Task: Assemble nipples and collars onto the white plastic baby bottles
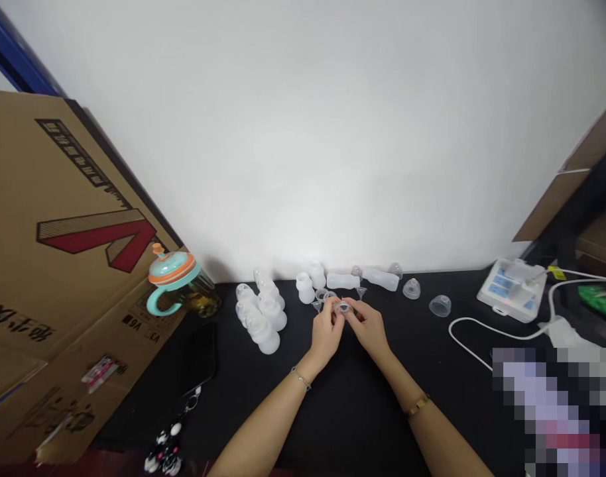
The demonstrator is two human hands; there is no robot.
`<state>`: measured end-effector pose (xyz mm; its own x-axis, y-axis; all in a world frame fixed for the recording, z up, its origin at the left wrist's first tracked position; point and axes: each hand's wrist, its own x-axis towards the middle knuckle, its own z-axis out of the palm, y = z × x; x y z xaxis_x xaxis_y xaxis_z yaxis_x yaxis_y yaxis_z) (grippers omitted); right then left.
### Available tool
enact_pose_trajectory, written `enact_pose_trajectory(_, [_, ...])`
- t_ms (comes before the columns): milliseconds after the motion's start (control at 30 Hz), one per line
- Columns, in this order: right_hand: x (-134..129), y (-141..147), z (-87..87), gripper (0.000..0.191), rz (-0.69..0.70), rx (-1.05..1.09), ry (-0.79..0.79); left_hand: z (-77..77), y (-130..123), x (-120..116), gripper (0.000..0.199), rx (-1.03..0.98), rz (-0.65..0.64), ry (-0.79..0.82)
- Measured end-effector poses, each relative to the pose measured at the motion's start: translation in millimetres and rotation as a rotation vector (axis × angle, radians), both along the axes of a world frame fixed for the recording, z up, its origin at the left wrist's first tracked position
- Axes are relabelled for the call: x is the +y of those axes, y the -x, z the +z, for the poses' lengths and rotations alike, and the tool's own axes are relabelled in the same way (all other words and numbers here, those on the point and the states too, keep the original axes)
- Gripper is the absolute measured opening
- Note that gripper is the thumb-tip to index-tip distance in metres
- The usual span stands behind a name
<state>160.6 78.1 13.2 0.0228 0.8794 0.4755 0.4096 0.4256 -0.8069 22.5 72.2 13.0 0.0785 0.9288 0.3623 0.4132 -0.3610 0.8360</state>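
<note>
Above the black table, my left hand (327, 326) and my right hand (367, 324) meet, fingers closed on one small translucent bottle ring (342, 307). Fingertips cover part of it, so whether a teat sits inside I cannot tell. Just behind lie more rings (321, 293) and small clear teats (361, 291), one of them close to my left fingers. Two white bottle bodies (305, 289) stand upright beyond my left hand. Two others, one of them a frosted bottle body (343, 281), lie on their sides by the wall. Clear dome caps (411, 289) rest to the right.
Left of my hands stands a cluster of several capped white baby bottles (264, 331). A teal-lidded jug (176, 281), a phone (199, 358) and a large cardboard box (59, 265) are farther left. A clear plastic case (512, 289) and a white cable (475, 339) lie right.
</note>
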Motion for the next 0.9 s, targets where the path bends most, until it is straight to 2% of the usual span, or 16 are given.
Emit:
enact_pose_trajectory(300, [-1.4, 0.3, 1.6, 0.033, -0.026, -0.043, -0.001, 0.0, -0.1, 0.1, 0.023, -0.001, 0.0, 0.012])
enact_pose_trajectory(567, [1.1, 1.7, -2.6, 0.032, -0.003, 0.059, 0.064, 0.1, 0.9, -0.2, 0.028, -0.022, 0.001, 0.032])
enact_pose_trajectory(900, [0.2, 1.9, -1.1, 0.033, -0.001, 0.04, 0.016, -1.1, -0.7, 1.3, 0.027, -0.005, 0.012, 0.035])
